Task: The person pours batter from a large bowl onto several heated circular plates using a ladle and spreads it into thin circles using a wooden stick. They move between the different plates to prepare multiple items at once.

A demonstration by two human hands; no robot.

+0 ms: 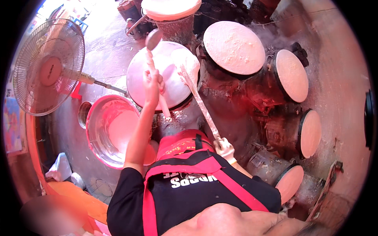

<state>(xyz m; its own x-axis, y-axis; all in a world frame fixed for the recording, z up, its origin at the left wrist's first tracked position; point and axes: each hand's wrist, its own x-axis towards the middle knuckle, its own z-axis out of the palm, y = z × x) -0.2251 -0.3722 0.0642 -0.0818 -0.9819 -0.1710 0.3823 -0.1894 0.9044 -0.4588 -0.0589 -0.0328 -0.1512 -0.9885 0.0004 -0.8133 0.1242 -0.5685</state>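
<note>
Left grip around ladle handle.

Top lidded pot cut by upper edge; lower-left corner blurred; right edge object cropped.

This looks like a street food cooking place, a small workshop kitchen where thin round sheets get steamed. Round steamer tops covered with white cloth stand in a curve, and steam rises beside them. Each sits on a dirty, dusty stove. A big metal bowl holds white batter. A standing fan blows nearby on a bare concrete floor. The person cooking wears a black and red apron. Everything is splashed with white batter.
</note>
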